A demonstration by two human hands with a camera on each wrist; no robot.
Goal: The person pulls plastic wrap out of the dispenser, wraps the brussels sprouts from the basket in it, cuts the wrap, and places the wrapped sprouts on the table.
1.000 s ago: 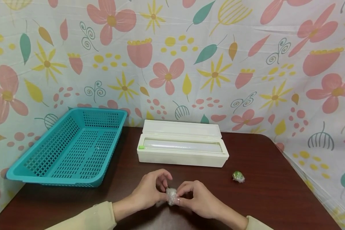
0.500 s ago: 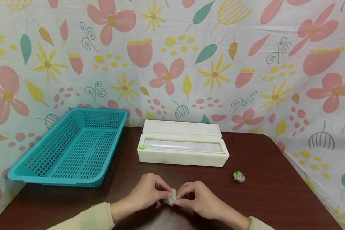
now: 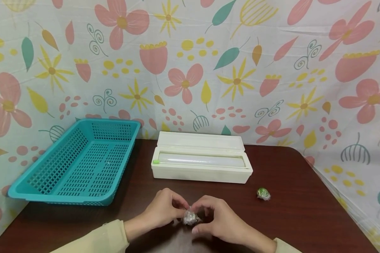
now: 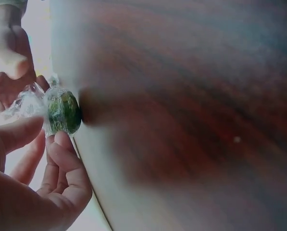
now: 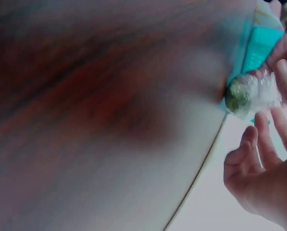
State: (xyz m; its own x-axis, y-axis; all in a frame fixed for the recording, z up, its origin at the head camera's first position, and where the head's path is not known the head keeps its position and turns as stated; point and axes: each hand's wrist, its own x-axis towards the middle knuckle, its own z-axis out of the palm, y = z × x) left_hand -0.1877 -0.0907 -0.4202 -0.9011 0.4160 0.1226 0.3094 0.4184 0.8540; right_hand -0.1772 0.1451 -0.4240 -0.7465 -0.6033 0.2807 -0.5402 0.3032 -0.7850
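Note:
A small round green thing bundled in crinkled cling film (image 3: 191,218) sits low over the table in front of me. My left hand (image 3: 164,209) pinches the gathered film, with thumb and fingertips against the bundle in the left wrist view. My right hand (image 3: 220,219) is on the other side, its fingers loosely bent and its thumb apart from the film. In the head view its index fingertip overlaps the top of the bundle; whether it touches is unclear. The green side of the bundle (image 5: 238,96) shows in the right wrist view, facing the table.
A second film-wrapped green ball (image 3: 263,194) lies to the right. Behind the hands stands a white cling film box (image 3: 201,175), lid up, with a roll (image 3: 202,160) and a green slider (image 3: 156,161). A teal plastic basket (image 3: 79,201) is at the left; a floral cloth (image 3: 190,70) hangs behind.
My right hand has loosened from the film, with thumb and index finger now spread apart. The left hand still holds the bundle, which has turned slightly.

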